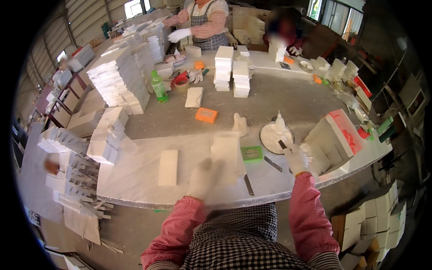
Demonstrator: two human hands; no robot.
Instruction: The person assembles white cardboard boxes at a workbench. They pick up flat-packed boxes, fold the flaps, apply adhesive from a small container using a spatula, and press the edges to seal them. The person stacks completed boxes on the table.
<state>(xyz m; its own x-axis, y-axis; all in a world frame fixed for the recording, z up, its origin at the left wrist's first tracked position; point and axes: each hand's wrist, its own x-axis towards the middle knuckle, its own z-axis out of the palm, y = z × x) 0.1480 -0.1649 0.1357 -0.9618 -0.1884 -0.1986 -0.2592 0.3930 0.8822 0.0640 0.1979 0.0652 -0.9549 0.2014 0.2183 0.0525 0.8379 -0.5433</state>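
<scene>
My right hand (296, 160), in a white glove, is closed around a thin dark flat tool (282, 144), its end at the near rim of a round bowl of white paste (271, 138). A white squeeze bottle (280, 122) stands at the bowl. My left hand (203, 177), also gloved, is smeared by motion beside a pale slab (225, 155), so its fingers cannot be made out. To its left lies another white rectangular slab (168, 168). Between the hands are a green box (251, 154), a dark metal strip (249, 185) and a second strip (273, 164).
An orange block (206, 115), a green bottle (159, 86) and a tape roll (181, 83) lie farther back. Tall slab stacks (118, 81) rise at the left. At the right stands a white box with a pink-marked side (344, 132). Two people work across the table.
</scene>
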